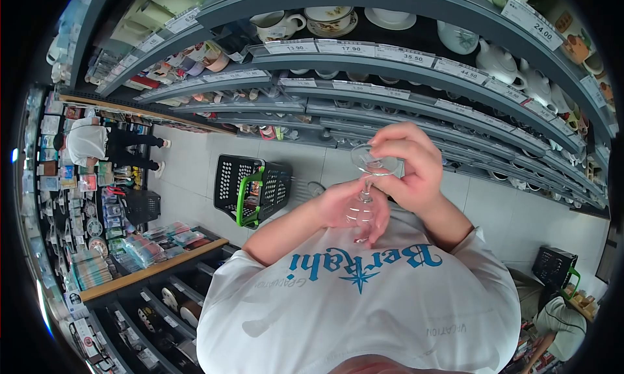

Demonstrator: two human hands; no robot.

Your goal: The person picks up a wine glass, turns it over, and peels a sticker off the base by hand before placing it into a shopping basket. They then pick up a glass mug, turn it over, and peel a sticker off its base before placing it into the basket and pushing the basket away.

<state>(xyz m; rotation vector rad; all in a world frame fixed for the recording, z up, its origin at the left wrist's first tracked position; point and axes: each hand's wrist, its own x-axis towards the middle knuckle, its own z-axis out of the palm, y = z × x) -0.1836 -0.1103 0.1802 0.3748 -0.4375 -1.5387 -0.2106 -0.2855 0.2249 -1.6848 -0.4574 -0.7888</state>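
A clear stemmed glass is held upside down in front of my chest, its round foot uppermost and its bowl pointing down toward me. My left hand is closed around the bowl and lower stem from behind, and the fingers show through the glass. At the foot, my right hand grips the disc's edge between thumb and fingers. The rim of the bowl is hard to make out against my white shirt.
Grey shelves with price labels hold teapots, cups and saucers ahead of me. A black basket with a green handle stands on the tiled floor. One person is at the left shelves; another person is at lower right, by a second basket.
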